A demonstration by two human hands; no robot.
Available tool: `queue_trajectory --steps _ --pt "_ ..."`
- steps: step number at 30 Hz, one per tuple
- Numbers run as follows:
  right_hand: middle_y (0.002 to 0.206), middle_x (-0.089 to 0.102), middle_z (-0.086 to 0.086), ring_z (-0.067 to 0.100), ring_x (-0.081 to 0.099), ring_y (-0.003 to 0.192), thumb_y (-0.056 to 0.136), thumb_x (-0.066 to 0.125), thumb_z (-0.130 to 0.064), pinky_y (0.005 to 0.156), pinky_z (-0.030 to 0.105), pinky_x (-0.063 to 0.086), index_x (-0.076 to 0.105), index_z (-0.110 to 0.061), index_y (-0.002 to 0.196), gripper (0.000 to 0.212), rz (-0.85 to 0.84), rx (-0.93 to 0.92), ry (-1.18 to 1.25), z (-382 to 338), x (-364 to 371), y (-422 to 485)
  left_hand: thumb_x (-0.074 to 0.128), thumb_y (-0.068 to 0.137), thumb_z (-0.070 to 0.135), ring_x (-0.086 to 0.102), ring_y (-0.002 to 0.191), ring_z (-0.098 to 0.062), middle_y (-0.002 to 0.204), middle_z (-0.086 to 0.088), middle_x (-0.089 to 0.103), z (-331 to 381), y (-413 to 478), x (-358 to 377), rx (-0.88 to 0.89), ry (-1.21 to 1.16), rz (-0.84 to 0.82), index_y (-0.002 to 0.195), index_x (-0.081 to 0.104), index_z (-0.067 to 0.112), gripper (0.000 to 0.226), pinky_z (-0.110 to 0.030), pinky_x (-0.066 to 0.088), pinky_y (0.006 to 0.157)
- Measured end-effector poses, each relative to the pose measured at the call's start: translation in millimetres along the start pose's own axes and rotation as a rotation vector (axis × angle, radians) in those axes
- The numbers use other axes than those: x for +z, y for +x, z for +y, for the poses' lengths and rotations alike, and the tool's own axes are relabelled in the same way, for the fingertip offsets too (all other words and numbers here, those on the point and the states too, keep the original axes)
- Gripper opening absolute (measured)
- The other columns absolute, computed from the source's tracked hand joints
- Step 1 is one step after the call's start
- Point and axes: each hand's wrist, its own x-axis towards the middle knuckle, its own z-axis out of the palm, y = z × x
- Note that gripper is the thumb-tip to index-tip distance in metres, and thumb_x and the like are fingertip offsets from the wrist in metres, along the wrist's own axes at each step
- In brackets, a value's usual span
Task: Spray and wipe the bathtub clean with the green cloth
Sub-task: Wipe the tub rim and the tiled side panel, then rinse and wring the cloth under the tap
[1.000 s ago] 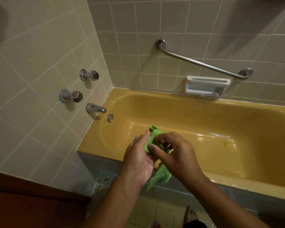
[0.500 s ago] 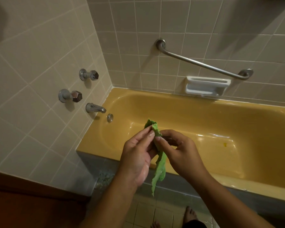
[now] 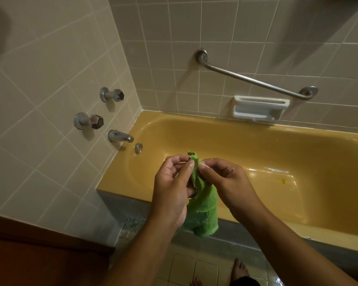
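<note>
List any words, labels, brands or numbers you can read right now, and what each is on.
None: no words, labels, brands or numbers show on the green cloth, bathtub, soap dish, grab bar or tap handles.

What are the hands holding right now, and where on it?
The green cloth: the left hand and the right hand each pinch its upper edge, the rest hanging loose between them.

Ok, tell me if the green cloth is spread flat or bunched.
Bunched, not spread: the green cloth hangs loosely gathered, top edge pinched by left hand and right hand.
</note>
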Motion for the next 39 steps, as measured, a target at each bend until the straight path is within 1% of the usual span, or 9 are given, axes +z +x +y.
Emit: queue_trajectory --steps 11,19,22,25,28,31,34,37,39 --pt "0.084 0.073 0.001 0.006 0.064 0.075 0.098 0.067 -0.017 0.069 0.019 0.05 0.075 -0.002 0.103 0.017 -0.033 0.003 0.014 -9.4 -6.2 3.4 0.07 0.097 0.012 0.075 0.105 -0.03 0.107 -0.013 0.078 4.0 3.2 7.0 0.049 0.095 -0.064 0.105 0.079 0.016 0.013 -0.046 0.06 0.084" --pt "0.087 0.062 0.003 0.022 0.063 0.086 0.111 0.042 -0.03 0.092 0.043 0.053 0.051 -0.016 0.107 0.018 0.036 0.165 0.266 -2.3 -25.2 10.5 0.047 0.11 0.011 0.071 0.086 -0.023 0.094 -0.01 0.072 5.5 39.7 -8.3 -0.099 -0.002 0.0 0.097 0.06 0.014 0.018 -0.042 0.059 0.077" --pt "0.088 0.056 0.005 0.021 0.055 0.079 0.11 0.041 -0.041 0.075 0.039 0.053 0.052 -0.022 0.104 0.023 -0.032 0.214 -0.051 6.0 -31.2 14.5 0.049 0.11 0.028 0.062 0.092 -0.017 0.093 0.002 0.067 4.3 60.8 -16.6 0.057 0.385 -0.036 0.102 0.064 0.025 0.018 -0.035 0.052 0.084" --pt "0.087 0.064 0.006 0.017 0.056 0.073 0.109 0.042 -0.044 0.064 0.034 0.048 0.054 -0.03 0.104 0.019 -0.163 0.093 -0.496 14.0 -42.8 21.7 0.051 0.106 0.047 0.063 0.092 -0.009 0.101 0.007 0.068 17.9 69.6 -28.1 0.288 0.923 -0.287 0.106 0.064 0.031 0.021 -0.026 0.05 0.08" --pt "0.089 0.069 -0.001 0.019 0.066 0.079 0.107 0.046 -0.046 0.065 0.031 0.053 0.055 -0.033 0.111 0.017 -0.374 0.033 -0.818 21.3 -65.4 30.2 0.045 0.084 0.083 0.06 0.1 -0.009 0.12 0.013 0.058 29.9 77.5 -49.3 0.356 1.545 -0.596 0.121 0.063 0.037 0.061 -0.03 0.052 0.081" --pt "0.099 0.064 -0.012 0.015 0.063 0.088 0.097 0.041 -0.068 0.07 0.023 0.048 0.056 -0.035 0.128 0.048 -0.541 -0.029 -1.172 30.4 -89.7 36.0 0.054 0.081 0.083 0.061 0.107 -0.015 0.13 0.011 0.06 32.6 86.7 -74.3 0.347 1.972 -0.744 0.135 0.059 0.038 0.07 -0.033 0.05 0.08" --pt "0.11 0.061 -0.009 0.011 0.062 0.093 0.091 0.031 -0.079 0.08 0.031 0.055 0.064 -0.03 0.125 0.068 -0.631 -0.029 -1.308 39.3 -100.9 39.2 0.062 0.091 0.066 0.063 0.092 -0.02 0.104 0.0 0.072 39.4 94.0 -94.3 0.202 1.989 -0.705 0.116 0.071 0.029 0.045 -0.034 0.05 0.075" --pt "0.087 0.06 0.0 0.02 0.059 0.078 0.09 0.021 -0.079 0.072 0.041 0.053 0.063 -0.019 0.088 0.073 -0.637 0.005 -1.369 48.9 -89.6 45.7 0.064 0.097 0.051 0.062 0.08 -0.022 0.082 0.001 0.067 45.7 98.9 -108.2 0.086 1.719 -0.564 0.091 0.074 0.019 0.034 -0.033 0.046 0.071" --pt "0.079 0.062 0.012 0.03 0.059 0.074 0.091 0.027 -0.076 0.073 0.045 0.053 0.063 -0.014 0.084 0.072 -0.512 0.046 -1.198 57.4 -77.7 49.1 0.06 0.101 0.046 0.062 0.081 -0.022 0.08 0.002 0.065 43.3 97.0 -112.1 0.121 1.526 -0.415 0.085 0.069 0.022 0.03 -0.031 0.044 0.071"
